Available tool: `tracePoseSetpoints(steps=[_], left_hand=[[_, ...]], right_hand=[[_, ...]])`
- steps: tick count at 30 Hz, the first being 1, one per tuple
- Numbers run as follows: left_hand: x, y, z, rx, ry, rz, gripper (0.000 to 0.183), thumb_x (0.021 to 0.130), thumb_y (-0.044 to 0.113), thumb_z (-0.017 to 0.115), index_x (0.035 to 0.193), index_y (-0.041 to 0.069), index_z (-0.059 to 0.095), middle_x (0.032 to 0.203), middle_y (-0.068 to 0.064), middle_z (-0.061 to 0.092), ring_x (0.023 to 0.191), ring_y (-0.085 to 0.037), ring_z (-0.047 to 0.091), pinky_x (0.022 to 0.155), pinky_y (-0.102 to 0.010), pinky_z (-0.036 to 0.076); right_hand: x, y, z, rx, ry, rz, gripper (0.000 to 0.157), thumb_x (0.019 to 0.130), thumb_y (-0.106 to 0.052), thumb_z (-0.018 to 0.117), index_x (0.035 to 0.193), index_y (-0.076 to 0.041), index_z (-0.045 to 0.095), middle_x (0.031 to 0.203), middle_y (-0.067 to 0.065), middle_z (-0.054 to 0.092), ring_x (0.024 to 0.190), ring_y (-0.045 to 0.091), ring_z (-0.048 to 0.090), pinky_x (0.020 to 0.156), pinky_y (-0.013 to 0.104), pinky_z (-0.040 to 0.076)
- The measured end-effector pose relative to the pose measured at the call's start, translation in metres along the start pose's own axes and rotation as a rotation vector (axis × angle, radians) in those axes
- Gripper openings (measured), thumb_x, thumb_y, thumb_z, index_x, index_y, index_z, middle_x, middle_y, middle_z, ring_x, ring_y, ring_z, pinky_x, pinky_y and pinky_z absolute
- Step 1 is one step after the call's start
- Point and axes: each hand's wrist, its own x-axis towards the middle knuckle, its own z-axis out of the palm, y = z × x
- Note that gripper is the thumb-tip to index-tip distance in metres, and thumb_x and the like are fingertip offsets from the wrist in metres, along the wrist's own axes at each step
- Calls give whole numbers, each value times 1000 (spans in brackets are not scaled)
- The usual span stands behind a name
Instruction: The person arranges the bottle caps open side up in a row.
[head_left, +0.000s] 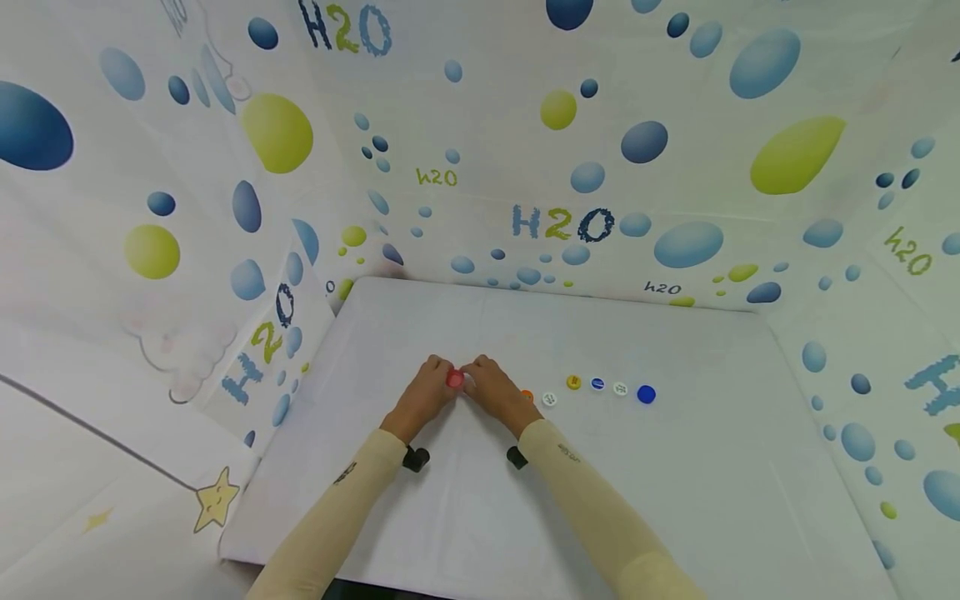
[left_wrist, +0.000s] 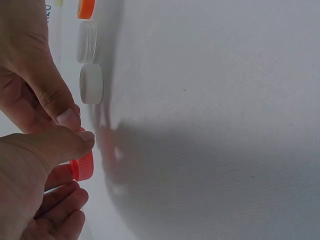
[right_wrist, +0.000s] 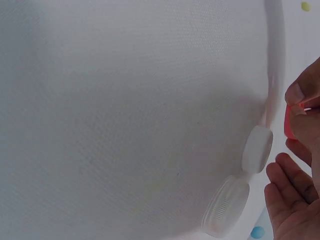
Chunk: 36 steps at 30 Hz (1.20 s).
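Note:
A red bottle cap with a ribbed side is held up between both hands over the white table. My left hand pinches it from the left; its thumb lies across the ribbed edge in the left wrist view. From the other side my right hand grips the same cap, thumb and forefinger at its rim. The right hand's other fingers spread loosely below the cap in the right wrist view. Close by stand a white cap and a clear ridged cap.
An orange cap is partly covered by the right wrist, beside a white cap. Farther right, a yellow cap, a blue-and-white cap, another white cap and a blue cap form a row. Patterned sheets surround the table.

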Motion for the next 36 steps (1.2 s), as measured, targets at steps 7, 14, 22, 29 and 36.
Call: tracePoseSetpoints(steps=[7, 14, 22, 29, 36], left_hand=[[1, 2, 1, 36, -2, -8, 42, 100, 11, 72, 134, -9, 60, 137, -23, 52, 125, -34, 56, 108, -47, 52], [0, -1, 4, 37, -20, -7, 37, 101, 11, 71, 130, -8, 61, 136, -23, 51, 126, -35, 55, 108, -45, 51], [-1, -2, 9, 61, -8, 2, 34, 99, 10, 73, 127, -7, 63, 133, -21, 52, 124, -33, 56, 107, -44, 51], [0, -1, 10, 38, -13, -23, 34, 100, 12, 74, 126, -6, 63, 134, -20, 52, 125, -33, 56, 108, -43, 51], [-1, -1, 7, 31, -12, -25, 34, 99, 14, 75, 124, -8, 64, 132, -22, 52, 123, -34, 57, 106, -44, 52]], right_hand=[[3, -2, 2, -95, -18, 3, 33, 108, -20, 61, 138, -6, 67, 127, 13, 63, 119, 25, 60, 108, 34, 51], [3, -3, 5, -151, -46, -5, 29, 110, -22, 59, 133, -8, 70, 120, 10, 63, 109, 22, 60, 98, 32, 55], [2, 0, 11, -129, -28, 2, 23, 109, -23, 60, 122, -8, 72, 116, 10, 61, 105, 23, 58, 94, 33, 55], [1, -1, 11, -135, -35, 15, 24, 110, -24, 59, 123, -8, 72, 117, 10, 61, 106, 23, 58, 96, 34, 54], [2, -3, 11, -151, -21, 23, 27, 108, -27, 63, 126, -8, 72, 117, 10, 61, 104, 23, 57, 95, 34, 55]])
